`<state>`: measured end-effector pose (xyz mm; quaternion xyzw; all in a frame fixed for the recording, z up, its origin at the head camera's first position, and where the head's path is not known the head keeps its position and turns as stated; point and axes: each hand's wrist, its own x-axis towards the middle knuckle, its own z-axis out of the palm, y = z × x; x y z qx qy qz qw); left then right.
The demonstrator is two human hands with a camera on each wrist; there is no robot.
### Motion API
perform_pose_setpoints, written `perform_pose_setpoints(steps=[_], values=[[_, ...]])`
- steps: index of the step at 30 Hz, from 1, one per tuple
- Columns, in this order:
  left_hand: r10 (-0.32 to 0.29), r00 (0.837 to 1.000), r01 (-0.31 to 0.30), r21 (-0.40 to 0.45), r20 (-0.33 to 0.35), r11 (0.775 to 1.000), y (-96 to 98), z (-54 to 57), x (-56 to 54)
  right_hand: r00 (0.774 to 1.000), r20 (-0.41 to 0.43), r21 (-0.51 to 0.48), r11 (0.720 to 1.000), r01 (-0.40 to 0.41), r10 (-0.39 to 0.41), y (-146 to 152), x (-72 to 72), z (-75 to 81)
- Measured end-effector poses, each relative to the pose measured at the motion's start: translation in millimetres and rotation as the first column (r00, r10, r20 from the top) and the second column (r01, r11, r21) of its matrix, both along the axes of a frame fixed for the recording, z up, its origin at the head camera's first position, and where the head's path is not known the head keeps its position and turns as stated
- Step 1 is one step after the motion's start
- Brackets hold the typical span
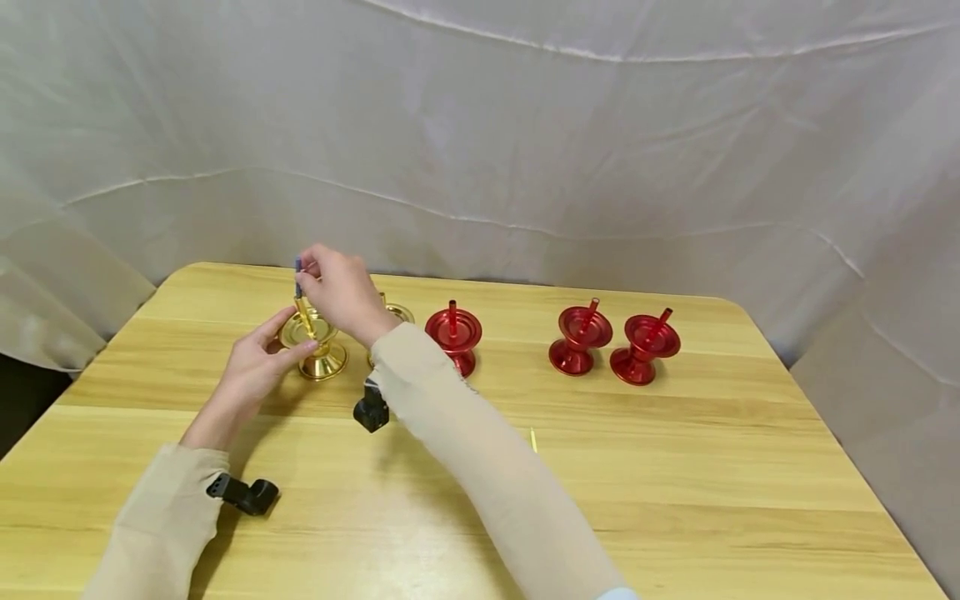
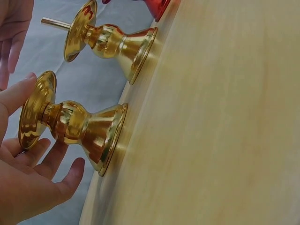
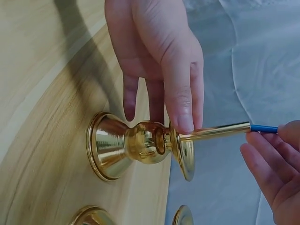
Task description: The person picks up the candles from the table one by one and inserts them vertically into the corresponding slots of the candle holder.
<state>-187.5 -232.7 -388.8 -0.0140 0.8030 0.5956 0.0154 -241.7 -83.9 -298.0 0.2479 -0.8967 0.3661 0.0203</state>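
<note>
My left hand (image 1: pixel 255 367) grips the dish rim of a gold candle holder (image 1: pixel 324 362) at the table's left, thumb on the near side and fingers around the underside. The holder stands upright on its flared base, with a thin gold tube (image 3: pixel 215 131) rising from its dish. Above it, my right hand (image 1: pixel 341 287) pinches a slim blue stick (image 3: pixel 264 128) between thumb and fingers. The stick's lower end meets the mouth of the tube, in line with it. A second gold candle holder (image 2: pixel 110 42) stands just to the right, partly hidden behind my right wrist in the head view.
A red candle holder (image 1: pixel 453 329) stands right of the gold pair. Farther right are two more red candle holders, one (image 1: pixel 576 337) beside the other (image 1: pixel 641 350). A small yellow stick (image 1: pixel 534 440) lies on the wooden table (image 1: pixel 712 500), partly behind my right sleeve. Pale curtain hangs behind.
</note>
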Motion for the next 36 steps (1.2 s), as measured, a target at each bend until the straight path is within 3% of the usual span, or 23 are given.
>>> perform_pose_setpoints(steps=[6, 11, 22, 31, 36], values=[[0.001, 1.000, -0.001, -0.016, 0.000, 1.000, -1.4, -0.4, 1.6, 0.993, -0.111, 0.132, 0.991, -0.016, 0.030, -3.9, 4.6, 2.0], [-0.005, 1.000, 0.005, -0.027, 0.002, 1.000, -1.9, 0.8, 2.3, 0.988, -0.153, 0.179, 0.984, 0.020, 0.008, -7.0, 7.6, 3.1], [-0.001, 1.000, 0.001, -0.031, 0.019, 1.000, -0.9, 1.5, 2.0, 0.991, -0.133, 0.219, 0.974, 0.056, -0.027, -9.4, 7.3, 5.0], [0.009, 1.000, -0.010, -0.028, -0.007, 1.000, 0.4, -0.8, 2.6, 0.995, -0.098, 0.234, 0.972, 0.017, 0.006, -8.5, 5.1, 5.0], [0.012, 1.000, -0.012, -0.035, -0.004, 0.999, 1.7, -0.8, 1.8, 0.991, -0.130, 0.288, 0.958, 0.000, 0.039, -7.7, 4.1, 5.3]])
